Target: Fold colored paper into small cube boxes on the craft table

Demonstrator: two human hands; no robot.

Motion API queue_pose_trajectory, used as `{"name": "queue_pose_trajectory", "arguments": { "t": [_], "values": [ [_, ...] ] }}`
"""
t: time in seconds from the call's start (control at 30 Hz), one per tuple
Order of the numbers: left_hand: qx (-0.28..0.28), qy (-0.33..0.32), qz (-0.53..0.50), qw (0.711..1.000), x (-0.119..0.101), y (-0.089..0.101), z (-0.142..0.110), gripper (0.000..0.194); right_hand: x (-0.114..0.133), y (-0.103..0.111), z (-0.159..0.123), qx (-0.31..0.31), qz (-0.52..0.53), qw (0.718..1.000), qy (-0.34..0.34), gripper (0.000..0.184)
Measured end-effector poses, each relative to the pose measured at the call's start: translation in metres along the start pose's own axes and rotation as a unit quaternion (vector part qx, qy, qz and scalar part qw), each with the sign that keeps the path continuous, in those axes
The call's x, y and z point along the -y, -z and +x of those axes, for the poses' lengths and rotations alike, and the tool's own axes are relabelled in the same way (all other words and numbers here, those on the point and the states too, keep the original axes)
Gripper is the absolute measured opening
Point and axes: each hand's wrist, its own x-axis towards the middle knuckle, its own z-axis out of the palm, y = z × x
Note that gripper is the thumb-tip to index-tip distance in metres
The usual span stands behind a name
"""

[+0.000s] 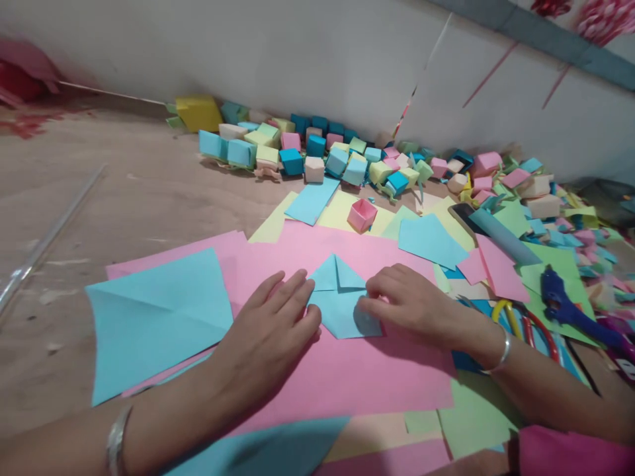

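A light-blue folded paper [342,317] with a pointed top of two triangular flaps lies in front of me on a large pink sheet [317,383]. My left hand [278,330] rests with its fingers stretched out, the fingertips and thumb at the paper's left edge. On the other side my right hand [409,301] is closed, thumb and forefinger pinching the right edge of the same paper. To the left of my left hand lies a larger creased light-blue sheet [163,314], its corners slightly lifted.
Many small folded paper boxes [317,162] line the wall. Nearer stand an open pink box [362,215] and a loose blue piece [430,239]. A phone [464,215], yellow-and-red-handled scissors [526,324] and a blue glue gun [570,307] lie right. Pink cloth [570,453] shows below.
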Motion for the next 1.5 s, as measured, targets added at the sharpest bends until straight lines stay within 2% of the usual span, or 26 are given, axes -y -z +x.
{"name": "queue_pose_trajectory", "arguments": {
  "t": [0.23,0.4,0.5,0.6,0.67,0.8,0.97,1.13,1.23,1.37,1.5],
  "values": [
    [-0.03,-0.022,-0.046,0.998,-0.001,-0.003,0.0,0.018,0.025,0.009,0.0,0.064,-0.019,0.996,0.064,0.021],
    [-0.024,-0.038,-0.069,0.997,-0.003,-0.006,0.0,0.021,0.04,0.008,0.002,0.069,-0.051,0.994,0.072,0.021],
    [-0.023,-0.033,-0.063,0.997,-0.003,-0.006,0.0,0.018,0.046,0.01,0.004,0.079,-0.073,0.993,0.048,0.02],
    [-0.003,-0.016,-0.068,0.998,-0.003,-0.005,0.0,0.013,0.045,0.007,0.006,0.072,-0.093,0.993,0.025,0.02],
    [0.016,-0.007,-0.075,0.997,-0.003,-0.002,0.001,0.013,0.042,0.002,0.006,0.049,-0.095,0.994,0.033,0.02],
    [0.031,0.001,-0.077,0.997,-0.005,0.002,0.002,0.026,0.034,-0.005,0.004,0.019,-0.076,0.996,0.048,0.017],
    [0.016,-0.002,-0.048,0.999,-0.008,-0.001,0.004,0.025,0.036,0.008,0.003,0.051,-0.043,0.997,0.035,0.016],
    [-0.018,-0.016,-0.017,1.0,-0.008,-0.007,0.004,0.023,0.044,0.013,0.004,0.045,-0.037,0.998,0.019,0.016],
    [-0.03,-0.022,-0.027,0.999,-0.006,-0.007,0.003,0.022,0.043,0.01,0.004,0.018,-0.045,0.998,0.027,0.021],
    [-0.039,-0.024,-0.035,0.998,-0.007,-0.004,0.0,0.018,0.04,0.005,0.002,-0.051,-0.024,0.998,0.028,0.024],
    [-0.053,-0.048,-0.029,0.997,-0.009,-0.003,-0.005,0.019,0.033,-0.001,0.001,-0.12,0.063,0.99,-0.03,0.019]
  ]
}}
